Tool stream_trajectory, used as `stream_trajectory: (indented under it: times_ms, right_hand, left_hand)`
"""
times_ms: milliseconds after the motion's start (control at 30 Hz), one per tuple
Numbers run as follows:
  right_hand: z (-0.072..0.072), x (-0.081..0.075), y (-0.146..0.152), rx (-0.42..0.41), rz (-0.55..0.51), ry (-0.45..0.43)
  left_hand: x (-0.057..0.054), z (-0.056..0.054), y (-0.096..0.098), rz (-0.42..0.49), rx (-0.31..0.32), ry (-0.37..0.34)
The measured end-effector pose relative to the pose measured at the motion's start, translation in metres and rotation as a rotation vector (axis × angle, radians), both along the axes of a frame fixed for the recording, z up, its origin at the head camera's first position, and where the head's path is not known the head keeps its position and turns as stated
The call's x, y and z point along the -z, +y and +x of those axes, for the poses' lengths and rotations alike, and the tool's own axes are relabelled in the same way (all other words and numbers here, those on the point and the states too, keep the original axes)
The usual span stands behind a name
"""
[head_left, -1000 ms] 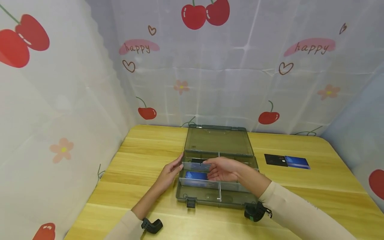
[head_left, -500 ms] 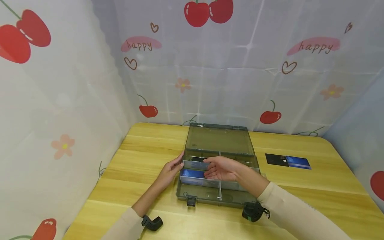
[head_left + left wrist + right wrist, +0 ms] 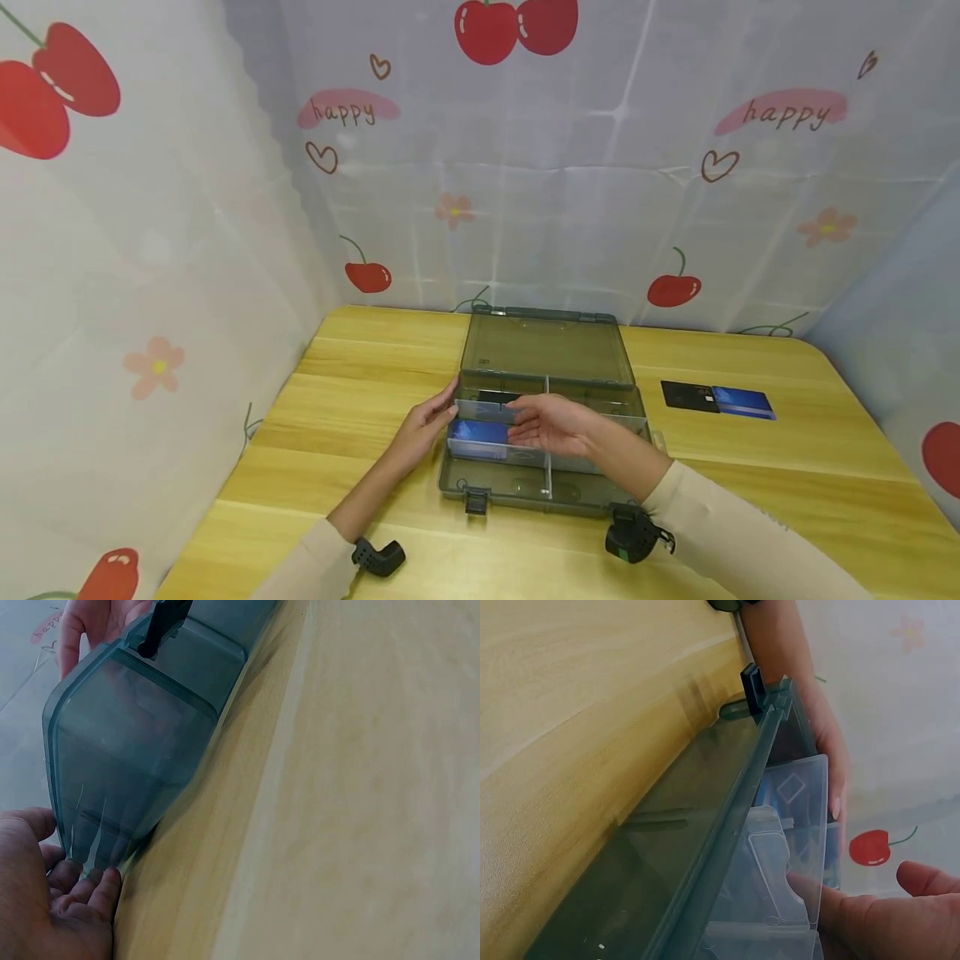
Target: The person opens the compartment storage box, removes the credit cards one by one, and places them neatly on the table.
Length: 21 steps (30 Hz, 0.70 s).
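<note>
A dark translucent storage box (image 3: 495,502) stands on the table with its lid (image 3: 547,346) raised at the back. At its left side my left hand (image 3: 420,429) holds the wall, thumb on the rim and fingers against the outside, as the left wrist view also shows. My right hand (image 3: 553,425) reaches into the middle row, fingertips at the right end of a blue card (image 3: 477,431) and thumb apart from the fingers. That card lies in the left part of the row. Behind it, a black card (image 3: 491,397) sits in the back-left compartment, partly hidden.
To the right of the box, a black card (image 3: 688,396) and a blue card (image 3: 744,402) lie edge to edge on the wooden table (image 3: 360,367). Clear dividers (image 3: 810,825) rise inside the box. A latch (image 3: 476,500) juts from its front. Printed curtains surround the table.
The blue card in the middle row has slid left to the box's left wall, and my right fingers have shifted slightly left with it. My left hand has stayed in place.
</note>
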State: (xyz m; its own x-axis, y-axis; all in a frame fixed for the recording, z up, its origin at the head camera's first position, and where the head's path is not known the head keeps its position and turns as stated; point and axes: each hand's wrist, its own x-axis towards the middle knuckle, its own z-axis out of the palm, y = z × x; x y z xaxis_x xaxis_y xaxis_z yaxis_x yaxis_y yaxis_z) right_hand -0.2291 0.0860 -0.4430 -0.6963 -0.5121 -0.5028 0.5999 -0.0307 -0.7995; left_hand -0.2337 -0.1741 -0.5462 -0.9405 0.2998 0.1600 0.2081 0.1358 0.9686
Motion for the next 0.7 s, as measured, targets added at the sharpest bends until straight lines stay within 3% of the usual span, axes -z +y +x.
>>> stream_trajectory:
  times_ms: [200,700]
  right_hand:
    - [0.0041,-0.0016,-0.0021,0.039,0.022,0.059]
    - [0.0098,-0.0027,0.0020,0.039,0.020,0.132]
  left_hand:
    - [-0.0001,0.0001,0.0000,0.016,0.005,-0.010]
    - [0.0007,0.0005,0.0003,0.013,0.001,-0.015]
